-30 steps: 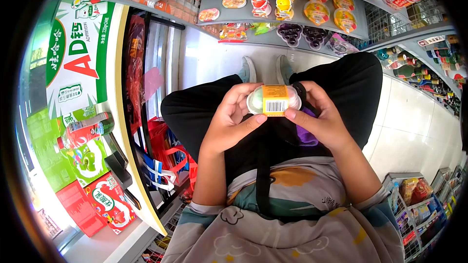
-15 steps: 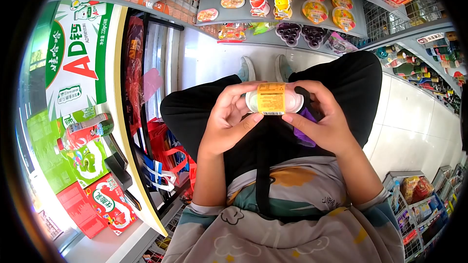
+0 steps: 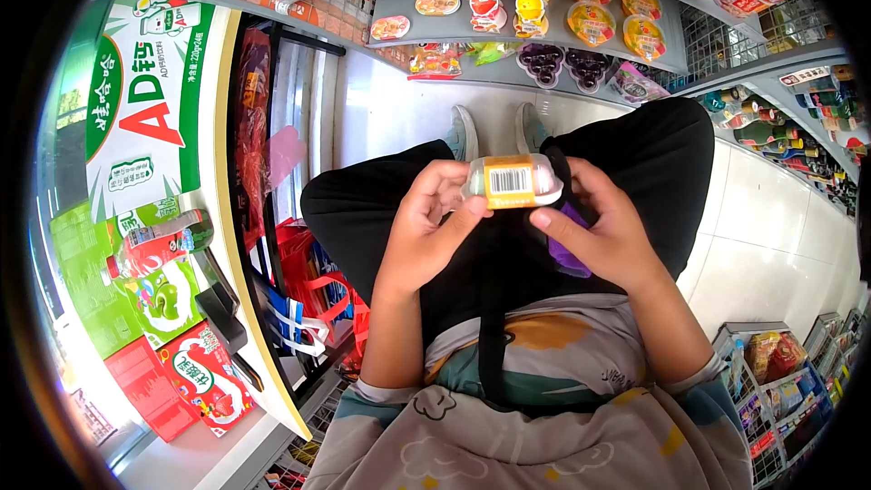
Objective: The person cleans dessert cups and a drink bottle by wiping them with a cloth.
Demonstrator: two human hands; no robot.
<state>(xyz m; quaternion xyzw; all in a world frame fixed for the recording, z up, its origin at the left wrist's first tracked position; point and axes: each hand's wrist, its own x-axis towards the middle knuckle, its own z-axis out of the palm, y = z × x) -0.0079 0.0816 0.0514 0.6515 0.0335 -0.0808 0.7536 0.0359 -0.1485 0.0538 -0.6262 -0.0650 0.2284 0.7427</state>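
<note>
A small clear plastic pack [image 3: 547,174] with an orange and yellow paper band is held level above my lap. Its barcode faces up toward me, and pale rounded contents show through the plastic. My left hand [image 3: 434,222] grips the left end, thumb on the near edge and fingers curled behind. At the right end my right hand [image 3: 603,222] grips it the same way. Something purple [image 3: 569,245] hangs just under my right palm, with a black strap-like piece beside it; what it is I cannot make out.
Ahead stands a shelf [image 3: 435,32] with packaged cups. To the left, a counter [image 3: 231,308] holds drink cartons, a bottle [image 3: 159,245] and a dark device, with red bags [image 3: 340,295] below. Bottles fill the right shelf; a wire rack [image 3: 771,399] stands lower right.
The pack has been tipped over between my fingers, so the barcode that sat at its near edge now faces up. Both hands stay on it, almost in the same place.
</note>
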